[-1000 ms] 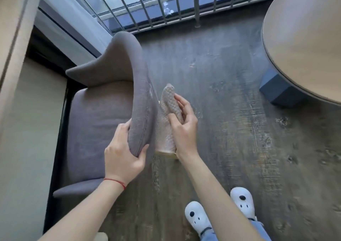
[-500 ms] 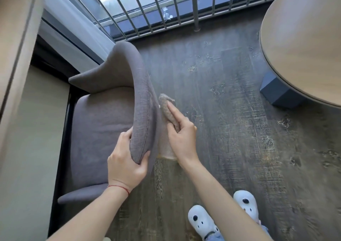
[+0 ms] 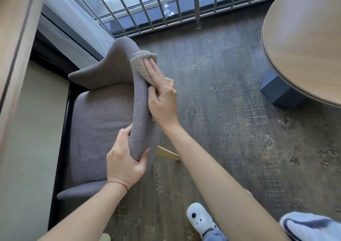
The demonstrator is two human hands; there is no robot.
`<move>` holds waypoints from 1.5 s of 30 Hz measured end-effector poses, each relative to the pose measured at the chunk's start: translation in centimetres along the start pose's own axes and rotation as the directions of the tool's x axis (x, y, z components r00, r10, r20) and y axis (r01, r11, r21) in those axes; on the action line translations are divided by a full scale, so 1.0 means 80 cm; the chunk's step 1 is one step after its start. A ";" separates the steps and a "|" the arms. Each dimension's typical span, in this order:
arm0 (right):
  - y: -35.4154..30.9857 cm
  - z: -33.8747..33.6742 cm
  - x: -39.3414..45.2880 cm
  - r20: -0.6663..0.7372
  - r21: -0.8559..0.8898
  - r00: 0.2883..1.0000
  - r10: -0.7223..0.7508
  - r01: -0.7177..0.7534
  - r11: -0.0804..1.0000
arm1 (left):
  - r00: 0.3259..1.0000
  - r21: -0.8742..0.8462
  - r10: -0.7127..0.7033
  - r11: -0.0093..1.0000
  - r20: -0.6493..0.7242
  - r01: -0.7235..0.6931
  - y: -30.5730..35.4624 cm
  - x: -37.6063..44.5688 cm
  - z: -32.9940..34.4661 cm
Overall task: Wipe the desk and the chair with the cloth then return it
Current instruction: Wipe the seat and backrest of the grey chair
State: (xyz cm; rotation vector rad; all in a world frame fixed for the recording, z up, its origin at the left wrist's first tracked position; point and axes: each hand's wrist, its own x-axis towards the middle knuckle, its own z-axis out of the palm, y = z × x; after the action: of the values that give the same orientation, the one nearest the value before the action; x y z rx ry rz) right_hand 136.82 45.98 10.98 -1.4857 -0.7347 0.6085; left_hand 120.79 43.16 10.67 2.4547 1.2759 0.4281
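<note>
A grey upholstered chair (image 3: 103, 122) stands at the left, its curved backrest running up the middle of the view. My left hand (image 3: 125, 159) grips the near end of the backrest's top edge. My right hand (image 3: 162, 96) presses a beige waffle-weave cloth (image 3: 142, 61) flat against the outer side of the backrest, near its far end. The cloth folds over the top edge there. Part of the round wooden desk (image 3: 304, 37) shows at the upper right, apart from both hands.
A metal railing (image 3: 166, 6) and window run along the far side. The desk's blue base (image 3: 280, 91) stands on the dark wood floor (image 3: 230, 130). A beige wall (image 3: 27, 148) and a cabinet edge flank the chair's left. My white shoes (image 3: 199, 220) are at the bottom.
My right hand has slid the cloth along the back of the backrest, from its middle up toward the far end. My left hand keeps its hold on the near end.
</note>
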 end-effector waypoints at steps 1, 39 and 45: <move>0.006 -0.003 0.004 0.016 0.020 0.997 0.074 -0.075 0.997 | 1.000 0.000 -0.005 1.000 -0.003 0.005 0.002 -0.001 -0.001; 0.010 -0.003 -0.098 -0.051 0.012 0.987 0.150 -0.150 0.989 | 1.000 -0.020 -0.020 1.000 0.010 0.020 0.003 0.001 0.000; 0.009 -0.006 -0.079 -0.128 -0.029 0.988 0.088 -0.092 0.995 | 1.000 -0.010 -0.026 1.000 0.005 0.027 0.004 0.000 -0.002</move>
State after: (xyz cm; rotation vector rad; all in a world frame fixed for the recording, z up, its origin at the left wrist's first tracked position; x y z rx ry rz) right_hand 133.12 40.94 9.92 -1.5807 -0.5853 0.5662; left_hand 120.93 43.00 10.94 2.4266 1.2999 0.4204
